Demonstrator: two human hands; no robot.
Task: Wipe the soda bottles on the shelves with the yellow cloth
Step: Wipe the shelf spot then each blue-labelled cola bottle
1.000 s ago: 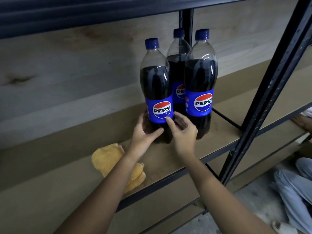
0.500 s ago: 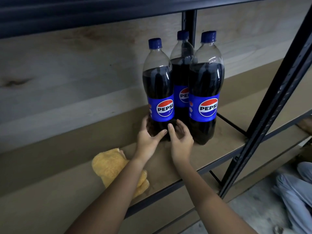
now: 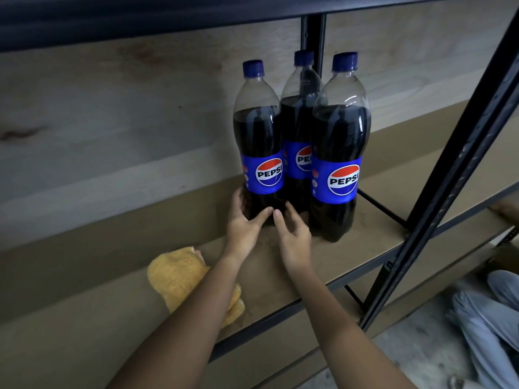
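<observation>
- Three soda bottles stand upright and close together on the brown shelf board, a little right of the frame's centre: the left bottle, the back bottle and the right bottle. All have blue caps and blue labels and hold dark drink.
- The left hand cups the base of the left bottle: its fingers curl round the far left side and its thumb lies across the front.
- The right hand is at the same base from the right, fingers spread and loosely bent. Its thumb tip is just beside the left thumb; whether it truly grips the bottle I cannot tell.
- The yellow cloth lies crumpled on the same board, lower left of centre, partly under the left forearm and held by neither hand.
- A black metal post slants down the right side.
- Grey-clad legs of a person show at the lower right corner.
</observation>
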